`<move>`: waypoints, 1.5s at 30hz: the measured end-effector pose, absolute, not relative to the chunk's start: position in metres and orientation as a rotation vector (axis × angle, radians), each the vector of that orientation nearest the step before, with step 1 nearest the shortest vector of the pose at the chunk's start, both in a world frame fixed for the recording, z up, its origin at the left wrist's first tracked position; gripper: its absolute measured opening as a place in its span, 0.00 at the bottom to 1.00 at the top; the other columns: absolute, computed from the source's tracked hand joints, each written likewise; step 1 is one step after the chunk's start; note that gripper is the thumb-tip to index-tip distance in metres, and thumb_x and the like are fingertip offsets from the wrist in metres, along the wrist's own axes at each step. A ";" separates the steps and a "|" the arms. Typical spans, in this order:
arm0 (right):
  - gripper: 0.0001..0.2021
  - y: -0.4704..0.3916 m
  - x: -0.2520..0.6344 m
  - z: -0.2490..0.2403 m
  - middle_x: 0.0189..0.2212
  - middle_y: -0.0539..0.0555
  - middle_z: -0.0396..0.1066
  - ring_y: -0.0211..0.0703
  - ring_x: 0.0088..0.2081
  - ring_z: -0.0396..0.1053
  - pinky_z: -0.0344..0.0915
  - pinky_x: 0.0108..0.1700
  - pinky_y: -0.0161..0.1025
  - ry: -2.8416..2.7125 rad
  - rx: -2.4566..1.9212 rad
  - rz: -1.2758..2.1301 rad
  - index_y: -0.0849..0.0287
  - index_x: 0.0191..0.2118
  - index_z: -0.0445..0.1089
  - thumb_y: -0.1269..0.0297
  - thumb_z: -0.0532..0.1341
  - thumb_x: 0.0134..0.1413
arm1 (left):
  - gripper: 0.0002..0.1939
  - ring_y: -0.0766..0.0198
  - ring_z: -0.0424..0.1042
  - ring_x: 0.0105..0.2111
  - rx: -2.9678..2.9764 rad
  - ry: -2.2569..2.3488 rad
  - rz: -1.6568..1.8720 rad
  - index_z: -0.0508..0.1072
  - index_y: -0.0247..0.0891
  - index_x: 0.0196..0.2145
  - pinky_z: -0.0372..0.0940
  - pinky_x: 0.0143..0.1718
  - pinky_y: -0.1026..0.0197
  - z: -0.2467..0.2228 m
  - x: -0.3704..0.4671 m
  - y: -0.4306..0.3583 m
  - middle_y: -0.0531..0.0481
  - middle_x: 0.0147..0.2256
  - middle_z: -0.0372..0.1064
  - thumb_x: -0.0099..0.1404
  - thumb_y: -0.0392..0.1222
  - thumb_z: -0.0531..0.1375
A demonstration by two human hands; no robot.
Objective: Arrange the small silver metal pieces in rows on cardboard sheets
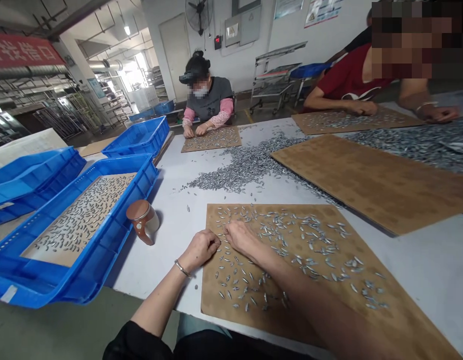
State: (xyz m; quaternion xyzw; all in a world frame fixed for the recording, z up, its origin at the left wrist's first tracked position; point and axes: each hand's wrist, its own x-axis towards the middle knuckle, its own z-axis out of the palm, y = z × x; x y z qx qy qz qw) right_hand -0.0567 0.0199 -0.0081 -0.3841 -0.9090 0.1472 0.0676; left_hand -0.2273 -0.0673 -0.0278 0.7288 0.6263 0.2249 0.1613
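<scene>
My left hand [203, 247], with a bangle at its wrist, is at the left edge of a brown board [321, 310], its fingers curled together. My right hand [239, 236] reaches over the board's upper left, thumb and fingers pinched close to the surface. Whatever either hand holds is too small or hidden to make out. Small silvery elongated pieces [267, 231] lie scattered over the board, spaced apart at the lower left and in loose clusters to the right. A large heap of the same pieces [239, 167] spreads on the white table [171, 200] beyond.
Left of the board stands a brown-lidded mug [141, 220]. A blue crate [100, 265] holds a sheet covered in pieces; more blue crates [141, 137] stand behind. Another brown board [374, 180] lies at the right. Two people [208, 107] work at boards across the table.
</scene>
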 end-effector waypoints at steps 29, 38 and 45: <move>0.11 0.020 0.052 -0.020 0.39 0.58 0.75 0.45 0.39 0.71 0.56 0.38 0.38 -2.713 -1.308 0.420 0.60 0.38 0.73 0.70 0.53 0.67 | 0.11 0.58 0.74 0.37 2.387 1.734 0.161 0.77 0.36 0.32 0.68 0.41 0.60 -0.011 -0.128 -0.008 0.43 0.36 0.74 0.69 0.30 0.56; 0.13 -0.009 0.049 -0.018 0.37 0.56 0.75 0.43 0.36 0.70 0.56 0.37 0.38 -2.827 -1.026 0.398 0.59 0.36 0.73 0.70 0.52 0.68 | 0.07 0.56 0.72 0.41 2.419 1.691 0.165 0.73 0.36 0.35 0.67 0.44 0.59 -0.007 -0.136 -0.005 0.43 0.38 0.73 0.67 0.28 0.57; 0.13 -0.021 0.037 -0.028 0.37 0.57 0.75 0.42 0.35 0.70 0.56 0.35 0.39 -2.880 -1.044 0.388 0.59 0.32 0.74 0.71 0.54 0.66 | 0.11 0.59 0.70 0.40 2.339 1.775 0.366 0.70 0.38 0.35 0.67 0.46 0.59 0.014 -0.177 -0.024 0.45 0.38 0.71 0.74 0.35 0.50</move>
